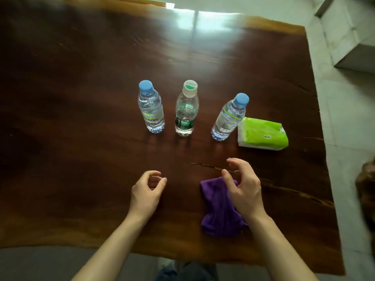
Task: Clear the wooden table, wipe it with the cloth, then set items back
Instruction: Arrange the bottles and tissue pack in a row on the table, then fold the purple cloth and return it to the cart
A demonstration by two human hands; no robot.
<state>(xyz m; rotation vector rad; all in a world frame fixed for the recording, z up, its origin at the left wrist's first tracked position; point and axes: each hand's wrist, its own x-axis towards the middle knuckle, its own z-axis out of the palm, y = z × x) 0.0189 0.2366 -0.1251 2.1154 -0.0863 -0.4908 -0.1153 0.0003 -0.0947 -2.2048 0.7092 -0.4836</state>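
Wooden table filled the frame; three upright water bottles and a green tissue pack stood at centre and centre right. A purple cloth lay at lower centre. The right hand hovered over it, fingers spread; the left hand was loosely curled, empty.

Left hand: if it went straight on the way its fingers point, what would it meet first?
Probably the green-labelled bottle. The left hand is open and empty, pointing up the table with bare wood between; depth is unclear, so it might pass beside it.
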